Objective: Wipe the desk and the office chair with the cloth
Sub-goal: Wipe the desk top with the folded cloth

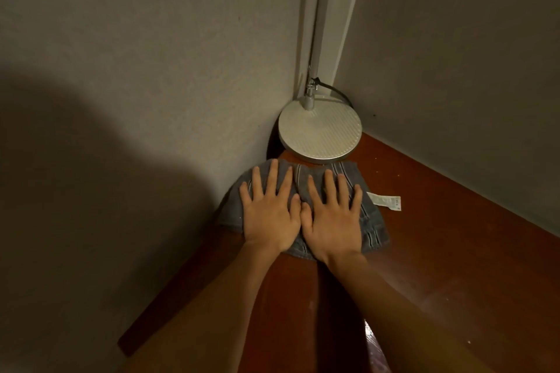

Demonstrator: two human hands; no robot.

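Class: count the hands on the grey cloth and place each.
2. The left hand lies flat on the left half of the cloth; the right hand lies flat on its right half.

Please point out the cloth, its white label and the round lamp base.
cloth (373, 221): head view, the striped part near its right edge.
label (385, 202): head view, the middle of the white tag.
lamp base (320, 132): head view, the centre of the ribbed disc.
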